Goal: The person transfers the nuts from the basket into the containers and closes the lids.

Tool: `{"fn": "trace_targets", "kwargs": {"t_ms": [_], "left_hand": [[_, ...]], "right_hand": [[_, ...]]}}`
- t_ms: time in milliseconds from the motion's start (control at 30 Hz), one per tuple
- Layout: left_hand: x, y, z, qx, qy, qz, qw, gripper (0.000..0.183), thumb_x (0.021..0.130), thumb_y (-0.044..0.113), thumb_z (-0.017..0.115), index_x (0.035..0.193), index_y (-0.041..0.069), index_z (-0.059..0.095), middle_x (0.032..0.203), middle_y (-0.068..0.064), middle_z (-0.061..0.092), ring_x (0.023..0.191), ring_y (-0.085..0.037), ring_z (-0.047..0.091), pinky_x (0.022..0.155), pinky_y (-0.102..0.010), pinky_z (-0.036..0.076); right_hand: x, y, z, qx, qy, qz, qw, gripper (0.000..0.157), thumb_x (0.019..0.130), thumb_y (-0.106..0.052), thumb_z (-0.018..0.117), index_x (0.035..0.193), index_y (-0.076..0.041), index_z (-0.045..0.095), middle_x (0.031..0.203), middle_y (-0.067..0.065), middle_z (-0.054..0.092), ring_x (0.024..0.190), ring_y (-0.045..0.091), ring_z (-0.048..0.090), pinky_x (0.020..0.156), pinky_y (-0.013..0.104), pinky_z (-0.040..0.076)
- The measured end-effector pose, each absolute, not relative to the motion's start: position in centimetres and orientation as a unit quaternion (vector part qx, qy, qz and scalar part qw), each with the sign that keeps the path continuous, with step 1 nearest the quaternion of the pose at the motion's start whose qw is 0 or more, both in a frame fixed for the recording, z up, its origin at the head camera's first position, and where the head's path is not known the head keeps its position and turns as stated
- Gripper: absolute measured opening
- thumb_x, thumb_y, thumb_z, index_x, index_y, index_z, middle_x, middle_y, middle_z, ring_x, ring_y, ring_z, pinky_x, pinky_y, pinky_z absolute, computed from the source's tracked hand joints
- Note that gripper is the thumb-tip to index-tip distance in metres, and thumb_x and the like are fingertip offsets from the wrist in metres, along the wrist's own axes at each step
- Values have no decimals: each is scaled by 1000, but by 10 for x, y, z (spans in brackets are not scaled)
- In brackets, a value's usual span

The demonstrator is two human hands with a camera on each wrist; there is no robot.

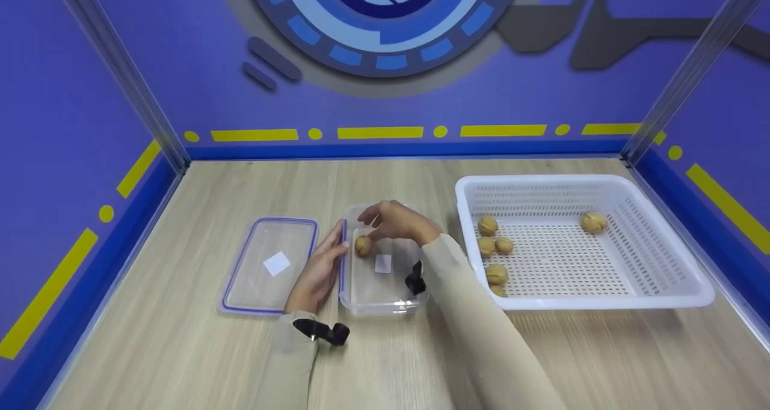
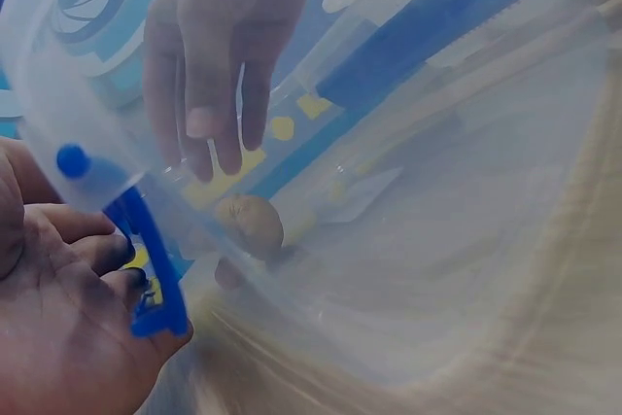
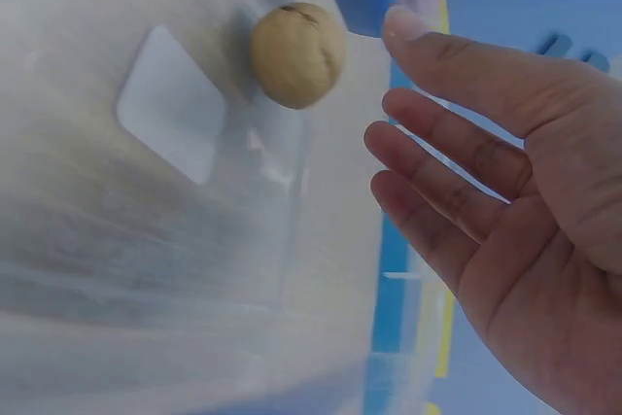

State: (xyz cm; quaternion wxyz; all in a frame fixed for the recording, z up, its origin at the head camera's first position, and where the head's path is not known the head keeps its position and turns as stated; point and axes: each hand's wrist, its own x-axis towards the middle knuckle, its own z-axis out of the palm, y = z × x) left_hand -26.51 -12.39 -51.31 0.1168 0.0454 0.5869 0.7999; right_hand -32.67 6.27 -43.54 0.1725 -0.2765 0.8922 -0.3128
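A clear plastic food container [image 1: 391, 302] stands on the table with a white square label [image 1: 383, 264] in it. My left hand [image 1: 319, 272] holds its left wall, thumb over the rim and fingers outside by the blue clip [image 2: 160, 279]. One walnut [image 1: 363, 246] lies inside the container, toward its far left. Over that walnut is my right hand [image 1: 397, 220], its fingers loosely bent and holding nothing. In the right wrist view the walnut [image 3: 298, 55] sits apart from the fingertips [image 3: 403, 24].
Left of the container lies its clear lid [image 1: 252, 284] with a blue seal and a white label. A white perforated basket [image 1: 601, 302] stands to the right, holding several walnuts [image 1: 497, 275]. Blue-purple panels [image 1: 385, 109] enclose the table's back and sides.
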Motion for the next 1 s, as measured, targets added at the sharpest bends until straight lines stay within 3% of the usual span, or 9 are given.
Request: {"fn": "trace_targets", "kwargs": {"t_ms": [700,1000], "left_hand": [[-264,-126,-516,59,588,797,124,63,97,-1,36,153,2,9,162,-14,-5,149,-29,-11,122,-41,-7],[-261,-124,-514,75,586,799,108,70,94,11,49,153,6,13,161,-14,-3,149,-30,-10,122,-40,-7]], "right_hand": [[-328,91,-400,-302,904,-278,123,41,85,-12,72,123,-3,64,121,16,66,110,31,64,93,39,55],[-330,113,-386,-300,905,-279,114,42,84,-12,72,124,-3,63,120,18,66,110,31,64,95,40,53]]}}
